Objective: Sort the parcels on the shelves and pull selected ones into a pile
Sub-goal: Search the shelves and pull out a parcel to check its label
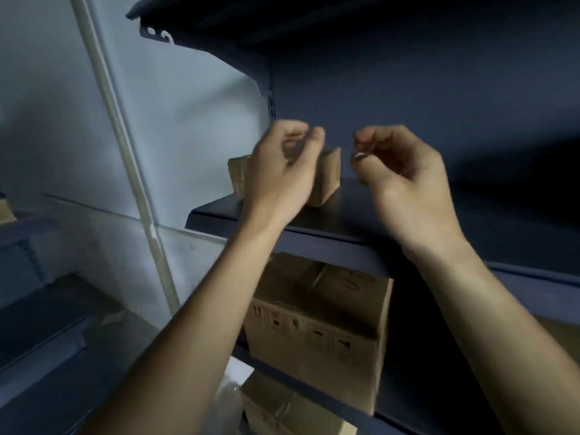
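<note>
Two small cardboard parcels stand on the dark blue shelf (pixel 361 215), one (pixel 328 177) just right of my left hand and one (pixel 238 177) at its left, both partly hidden by it. My left hand (pixel 279 174) is raised in front of them, fingers loosely curled above the parcels, with nothing plainly gripped. My right hand (pixel 405 180) hovers to the right over bare shelf, fingers loosely curled and holding nothing. The image is motion-blurred.
A larger printed cardboard box (pixel 317 324) sits on the shelf below, and another box (pixel 282 409) lies under that. An upper shelf (pixel 282 14) overhangs. A pale wall with a white pipe (pixel 125 152) is on the left, with more shelving (pixel 37 309) at the lower left.
</note>
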`<state>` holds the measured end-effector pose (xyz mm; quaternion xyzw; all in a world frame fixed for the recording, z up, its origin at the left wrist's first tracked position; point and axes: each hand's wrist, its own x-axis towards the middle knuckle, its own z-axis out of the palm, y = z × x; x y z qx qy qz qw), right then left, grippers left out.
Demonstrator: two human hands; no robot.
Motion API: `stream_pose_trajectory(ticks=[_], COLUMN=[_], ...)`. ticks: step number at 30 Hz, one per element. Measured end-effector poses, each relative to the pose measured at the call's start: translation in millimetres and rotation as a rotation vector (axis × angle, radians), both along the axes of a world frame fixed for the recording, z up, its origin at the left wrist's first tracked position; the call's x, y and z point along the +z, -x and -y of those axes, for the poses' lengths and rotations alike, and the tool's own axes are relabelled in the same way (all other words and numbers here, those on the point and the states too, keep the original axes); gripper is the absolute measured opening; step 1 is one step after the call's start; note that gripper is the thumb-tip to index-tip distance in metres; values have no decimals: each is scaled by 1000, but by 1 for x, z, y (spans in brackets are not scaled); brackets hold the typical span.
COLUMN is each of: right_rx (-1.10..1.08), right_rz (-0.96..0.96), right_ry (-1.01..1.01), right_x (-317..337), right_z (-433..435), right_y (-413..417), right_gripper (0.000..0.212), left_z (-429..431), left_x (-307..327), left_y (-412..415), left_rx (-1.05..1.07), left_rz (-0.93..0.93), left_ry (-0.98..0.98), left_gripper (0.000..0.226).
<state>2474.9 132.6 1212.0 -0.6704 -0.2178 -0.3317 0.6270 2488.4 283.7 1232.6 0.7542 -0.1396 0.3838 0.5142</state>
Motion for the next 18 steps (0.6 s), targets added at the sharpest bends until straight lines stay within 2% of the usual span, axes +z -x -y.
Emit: stream_pose_trajectory(ticks=[3,6,8,10,11,14,18], right_rx=[-132,-209,-241,-241,-235,-231,-330], right_rz=[-167,-342,-442,-512,-531,-558,-529], right_ry=[47,148,205,238,244,270,172], right_x=[19,31,27,20,17,10,5], right_z=[-27,-47,-56,-62,-63,-58,-41], right_y=[-31,-53,-64,-69,-71,-69,-55], right_gripper=[19,37,48,44,41,42,45], left_z=[-64,-110,-127,-133,-133,-123,-91], left_x=[15,25,20,10,5,-5,-10], left_y=[-59,-109,-133,-146,-149,-152,-132], left_rx=[99,117,27,-92,-143,-198,-274], left_rz=[-31,-251,-430,-564,-598,-570,-511], left_ry=[-44,-102,-92,-68,-41,45,90], left_gripper=[33,52,60,52,56,60,29])
